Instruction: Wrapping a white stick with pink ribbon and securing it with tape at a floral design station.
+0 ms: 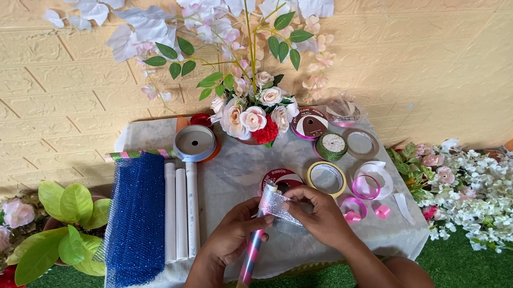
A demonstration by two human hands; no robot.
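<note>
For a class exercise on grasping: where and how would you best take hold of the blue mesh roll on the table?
Grip the blue mesh roll across its long sides near the middle, coming from above. It lies flat lengthwise at the table's left edge, with white tubes close along its right side, so fingers probably fit more easily from the top.

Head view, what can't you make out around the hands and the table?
- Ribbon spool: lower half hidden by the silver ribbon and both hands.
- Right hand fingertips: tucked under the ribbon.
- Stick top: covered by the left hand.
- Table legs: hidden by the cloth.
</note>
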